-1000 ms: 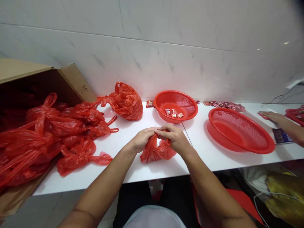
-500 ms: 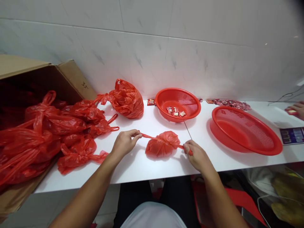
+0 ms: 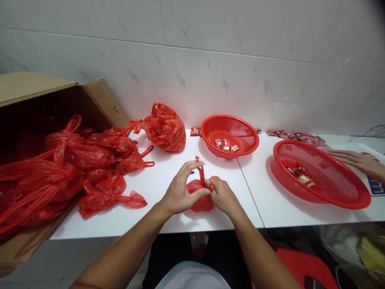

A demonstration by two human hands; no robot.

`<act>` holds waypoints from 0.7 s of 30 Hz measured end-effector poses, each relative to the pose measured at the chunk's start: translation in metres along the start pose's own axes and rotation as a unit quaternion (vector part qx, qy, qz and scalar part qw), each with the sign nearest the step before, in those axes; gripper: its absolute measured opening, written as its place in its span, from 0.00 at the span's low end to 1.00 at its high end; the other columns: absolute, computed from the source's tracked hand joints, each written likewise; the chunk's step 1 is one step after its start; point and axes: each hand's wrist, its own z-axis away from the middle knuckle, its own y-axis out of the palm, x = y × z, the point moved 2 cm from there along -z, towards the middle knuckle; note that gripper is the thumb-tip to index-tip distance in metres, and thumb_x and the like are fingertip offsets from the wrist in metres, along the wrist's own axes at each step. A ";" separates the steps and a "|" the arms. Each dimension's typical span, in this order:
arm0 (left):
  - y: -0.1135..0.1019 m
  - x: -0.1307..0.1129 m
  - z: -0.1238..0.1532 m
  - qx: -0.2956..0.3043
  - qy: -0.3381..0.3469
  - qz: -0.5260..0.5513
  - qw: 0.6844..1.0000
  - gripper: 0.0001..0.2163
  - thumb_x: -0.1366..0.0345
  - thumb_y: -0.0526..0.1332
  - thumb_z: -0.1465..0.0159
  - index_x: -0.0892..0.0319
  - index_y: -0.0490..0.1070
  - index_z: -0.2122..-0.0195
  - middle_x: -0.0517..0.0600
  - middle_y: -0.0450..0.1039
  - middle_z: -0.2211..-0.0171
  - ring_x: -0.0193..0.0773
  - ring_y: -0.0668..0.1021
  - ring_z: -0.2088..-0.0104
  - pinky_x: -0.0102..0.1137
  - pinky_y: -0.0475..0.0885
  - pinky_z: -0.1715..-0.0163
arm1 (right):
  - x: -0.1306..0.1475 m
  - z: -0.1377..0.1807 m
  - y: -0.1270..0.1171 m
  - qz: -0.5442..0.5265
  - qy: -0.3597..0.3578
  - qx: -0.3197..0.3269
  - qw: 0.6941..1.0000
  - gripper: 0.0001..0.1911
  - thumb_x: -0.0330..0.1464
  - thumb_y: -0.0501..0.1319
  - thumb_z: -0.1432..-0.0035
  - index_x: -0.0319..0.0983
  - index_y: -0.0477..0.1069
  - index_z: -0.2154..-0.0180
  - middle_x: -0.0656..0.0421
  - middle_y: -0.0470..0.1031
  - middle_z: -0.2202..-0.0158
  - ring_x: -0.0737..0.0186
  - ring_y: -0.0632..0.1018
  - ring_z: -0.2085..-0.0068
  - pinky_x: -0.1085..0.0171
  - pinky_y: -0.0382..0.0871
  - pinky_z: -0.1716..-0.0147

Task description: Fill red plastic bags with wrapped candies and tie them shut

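Before us, a small, translucent red plastic bag (image 3: pixel 201 205) sits plump near the desk's (image 3: pixel 159 180) front edge. We see its thin, gathered top (image 3: pixel 201 173) rising upright.

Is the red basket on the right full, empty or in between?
In between: a few wrapped packets lie in the red basket, with much of its inside bare.

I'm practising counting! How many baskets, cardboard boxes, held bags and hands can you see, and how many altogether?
Red baskets: 2
Cardboard box: 1
Held bag: 1
Left hand, right hand, another person's hand: 3
Total: 7
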 end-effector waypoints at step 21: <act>-0.108 0.060 0.060 -0.144 -0.221 -0.197 0.944 0.07 0.65 0.63 0.48 0.52 0.73 0.67 0.43 0.78 0.71 0.43 0.79 0.69 0.34 0.73 0.66 | 0.062 -0.048 0.058 -0.230 -0.145 0.156 0.950 0.13 0.43 0.61 0.32 0.44 0.73 0.51 0.55 0.73 0.42 0.70 0.78 0.72 0.65 0.73 0.70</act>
